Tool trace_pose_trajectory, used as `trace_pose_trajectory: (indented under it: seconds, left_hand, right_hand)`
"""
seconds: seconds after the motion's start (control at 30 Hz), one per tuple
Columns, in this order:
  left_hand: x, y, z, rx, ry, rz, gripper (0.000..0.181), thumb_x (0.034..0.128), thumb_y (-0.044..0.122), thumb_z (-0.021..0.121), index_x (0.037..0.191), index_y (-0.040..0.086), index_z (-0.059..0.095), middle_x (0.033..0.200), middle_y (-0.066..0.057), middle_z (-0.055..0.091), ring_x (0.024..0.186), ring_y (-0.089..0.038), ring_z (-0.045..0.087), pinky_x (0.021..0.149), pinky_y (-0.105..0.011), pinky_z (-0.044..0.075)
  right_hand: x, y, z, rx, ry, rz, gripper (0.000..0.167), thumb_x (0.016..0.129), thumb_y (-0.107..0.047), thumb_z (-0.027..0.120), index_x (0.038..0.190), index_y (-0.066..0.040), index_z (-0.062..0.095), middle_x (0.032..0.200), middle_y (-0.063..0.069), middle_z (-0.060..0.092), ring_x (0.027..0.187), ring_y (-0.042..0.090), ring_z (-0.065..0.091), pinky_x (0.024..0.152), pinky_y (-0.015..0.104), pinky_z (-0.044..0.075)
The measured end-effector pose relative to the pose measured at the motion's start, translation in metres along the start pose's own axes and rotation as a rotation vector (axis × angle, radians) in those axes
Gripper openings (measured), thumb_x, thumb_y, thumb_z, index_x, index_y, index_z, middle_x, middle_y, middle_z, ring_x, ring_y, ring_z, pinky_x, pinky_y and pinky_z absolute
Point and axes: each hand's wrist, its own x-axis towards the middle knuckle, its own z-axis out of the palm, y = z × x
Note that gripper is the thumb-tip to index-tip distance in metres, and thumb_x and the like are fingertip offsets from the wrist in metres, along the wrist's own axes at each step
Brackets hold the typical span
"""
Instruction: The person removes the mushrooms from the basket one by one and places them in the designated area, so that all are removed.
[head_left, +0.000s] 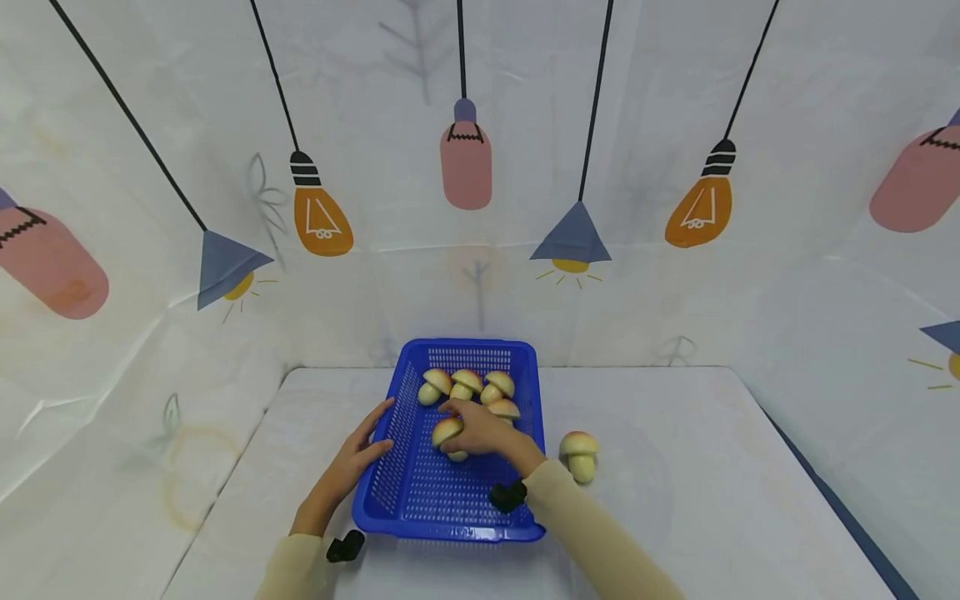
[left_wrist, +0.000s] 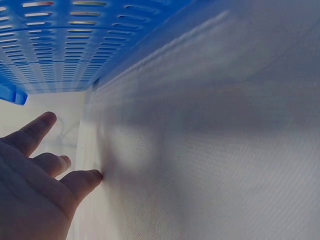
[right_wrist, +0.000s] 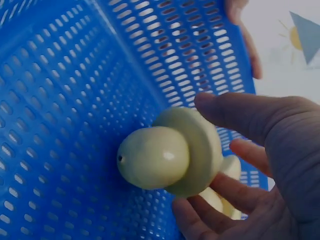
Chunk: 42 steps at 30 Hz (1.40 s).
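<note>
A blue perforated plastic basket (head_left: 450, 532) stands on the white table. Inside it, my right hand (head_left: 483, 429) pinches a toy mushroom (head_left: 446, 432) by its cap, thumb on one side and fingers on the other. In the right wrist view this mushroom (right_wrist: 155, 157) shows its pale rounded stem toward the camera. Several more mushrooms (head_left: 467, 382) lie toward the basket's far end. At the basket's left side rests my left hand (head_left: 347, 467), fingers extended along the rim. In the left wrist view the fingers of that hand (left_wrist: 35, 180) are spread beneath the basket's slotted wall (left_wrist: 65, 55).
One mushroom (head_left: 580, 454) with a reddish-tan cap stands on the table to the right of the basket. A white sheet (head_left: 480, 292) printed with hanging lamps rises behind the table's far edge. Bare white tabletop (head_left: 712, 483) extends at the right.
</note>
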Motion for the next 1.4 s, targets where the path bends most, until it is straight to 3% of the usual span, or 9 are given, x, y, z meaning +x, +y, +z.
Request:
trace_pose_trajectory:
  seconds: [0.4, 0.8, 1.07, 1.4]
  left_hand:
    - [0.0, 0.001, 0.0, 0.009, -0.012, 0.024, 0.069, 0.1032, 0.017, 0.053, 0.165, 0.017, 0.021, 0.167, -0.029, 0.017, 0.135, -0.054, 0.045, 0.09, -0.041, 0.056]
    - [0.001, -0.001, -0.001, -0.003, -0.013, 0.017, 0.07, 0.1029, 0.017, 0.053, 0.165, 0.018, 0.021, 0.166, -0.028, 0.02, 0.134, -0.053, 0.045, 0.09, -0.039, 0.056]
    - [0.001, -0.002, 0.0, -0.004, -0.017, 0.016, 0.07, 0.1033, 0.016, 0.053, 0.166, 0.018, 0.02, 0.164, -0.031, 0.024, 0.134, -0.05, 0.047, 0.091, -0.037, 0.055]
    - [0.0, -0.002, -0.002, -0.041, -0.039, 0.008, 0.071, 0.1041, 0.016, 0.052, 0.166, 0.019, 0.018, 0.152, -0.04, 0.038, 0.119, -0.045, 0.06, 0.085, -0.035, 0.057]
  right_hand:
    - [0.005, 0.003, 0.008, -0.059, -0.057, 0.044, 0.056, 0.085, -0.007, 0.081, 0.137, -0.005, 0.061, 0.134, 0.009, 0.065, 0.116, 0.025, 0.064, 0.093, 0.037, 0.054]
    - [0.004, 0.005, 0.012, -0.089, -0.092, -0.02, 0.045, 0.087, -0.013, 0.082, 0.129, -0.009, 0.067, 0.128, 0.004, 0.069, 0.115, 0.019, 0.065, 0.095, 0.031, 0.052]
    - [0.0, 0.005, 0.008, 0.005, -0.082, -0.035, 0.042, 0.088, -0.013, 0.08, 0.127, -0.01, 0.068, 0.126, 0.003, 0.069, 0.111, 0.018, 0.064, 0.091, 0.031, 0.053]
    - [-0.01, 0.006, -0.006, 0.125, 0.028, -0.038, 0.041, 0.09, -0.017, 0.076, 0.129, -0.01, 0.065, 0.128, 0.007, 0.066, 0.114, 0.023, 0.064, 0.092, 0.037, 0.054]
